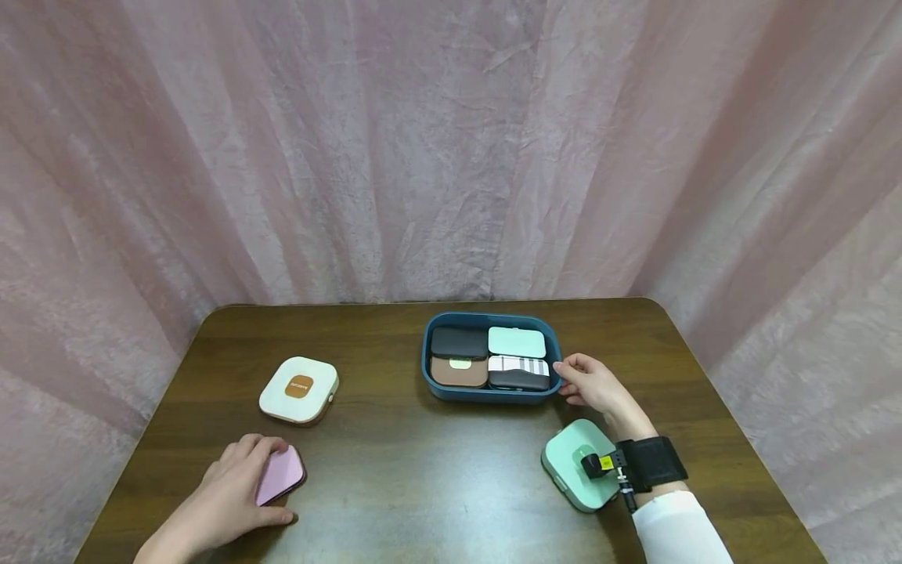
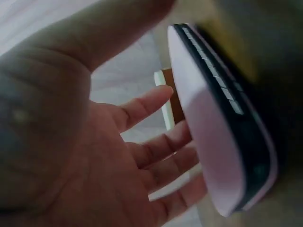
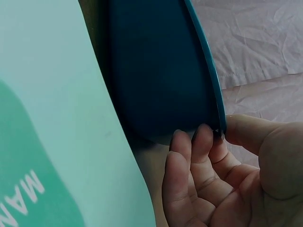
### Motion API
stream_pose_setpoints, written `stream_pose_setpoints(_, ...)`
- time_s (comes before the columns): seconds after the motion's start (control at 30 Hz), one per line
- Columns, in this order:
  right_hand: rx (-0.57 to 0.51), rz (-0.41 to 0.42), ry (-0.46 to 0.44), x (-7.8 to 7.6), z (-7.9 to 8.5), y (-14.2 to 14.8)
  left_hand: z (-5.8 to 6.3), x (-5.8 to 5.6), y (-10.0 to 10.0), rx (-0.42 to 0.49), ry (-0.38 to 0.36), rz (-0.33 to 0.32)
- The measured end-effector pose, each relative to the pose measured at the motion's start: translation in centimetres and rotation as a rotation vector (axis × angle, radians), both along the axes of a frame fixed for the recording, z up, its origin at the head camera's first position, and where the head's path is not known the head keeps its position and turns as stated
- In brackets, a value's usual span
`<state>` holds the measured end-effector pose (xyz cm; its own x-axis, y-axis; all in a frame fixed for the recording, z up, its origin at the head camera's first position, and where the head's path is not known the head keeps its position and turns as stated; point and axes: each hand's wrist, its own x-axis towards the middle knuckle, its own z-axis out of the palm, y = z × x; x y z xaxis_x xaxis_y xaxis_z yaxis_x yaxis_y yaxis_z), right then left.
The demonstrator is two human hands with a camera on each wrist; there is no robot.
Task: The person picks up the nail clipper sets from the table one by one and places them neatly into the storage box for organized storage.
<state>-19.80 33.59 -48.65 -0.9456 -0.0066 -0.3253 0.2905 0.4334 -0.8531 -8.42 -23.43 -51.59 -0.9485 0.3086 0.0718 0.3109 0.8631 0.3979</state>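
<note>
My right hand [image 1: 595, 388] pinches the right end of a dark blue oblong box [image 1: 493, 395], thumb over the rim and fingers outside, as the rim [image 3: 215, 85] shows in the right wrist view. Inside the box lie a black case [image 1: 460, 342], a mint case [image 1: 517, 342], a brown case [image 1: 451, 374] and a striped grey-and-white case [image 1: 519, 376]. At the front left, my left hand [image 1: 229, 486] reaches over a flat pink case [image 1: 282, 474] with a dark side band. Its fingertips are right at the pink face [image 2: 213, 137], while the thumb stands apart.
A white rounded-square case [image 1: 317, 380] with a brown label sits behind the left hand. Under the right wrist lies a mint-green square case [image 1: 574, 462]. The wooden table [image 1: 395, 486] ends at a pink curtain [image 1: 437, 157] behind it.
</note>
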Motion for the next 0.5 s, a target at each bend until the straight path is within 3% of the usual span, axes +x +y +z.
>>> stream_pose_setpoints(0.2, -0.004, -0.011, 0.0, 0.0, 0.0, -0.1, -0.5, 0.4, -0.6, -0.003, -0.026, 0.039)
stream_pose_setpoints(0.5, 0.005, -0.007, 0.0, 0.2, 0.1, -0.2, -0.6, 0.2, -1.2, -0.029, 0.06, -0.008)
